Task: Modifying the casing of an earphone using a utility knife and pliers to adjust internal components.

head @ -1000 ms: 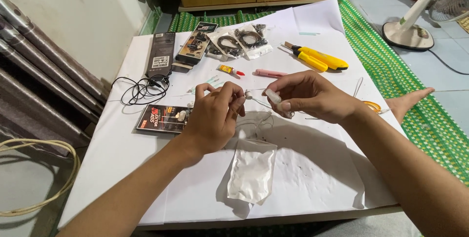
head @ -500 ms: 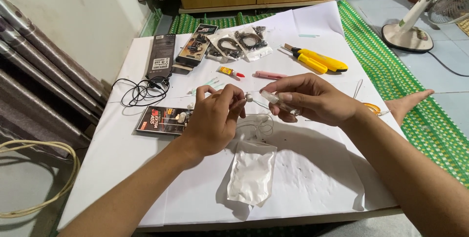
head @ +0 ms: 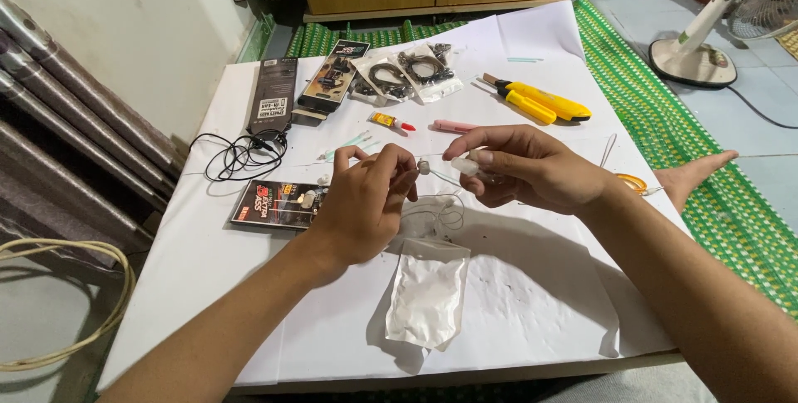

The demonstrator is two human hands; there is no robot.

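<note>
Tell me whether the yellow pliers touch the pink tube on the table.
Apart. The head view shows the yellow pliers lying up and to the right of the pink tube, with a strip of bare white paper plainly between them.

yellow pliers | pink tube | black cable coil | clear pouch | standing fan

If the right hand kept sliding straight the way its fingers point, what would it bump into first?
The right hand points leftward toward the left hand. Probably it would first meet the small white earbud at the left fingertips, then the left hand itself, though depth is hard to judge.
</note>
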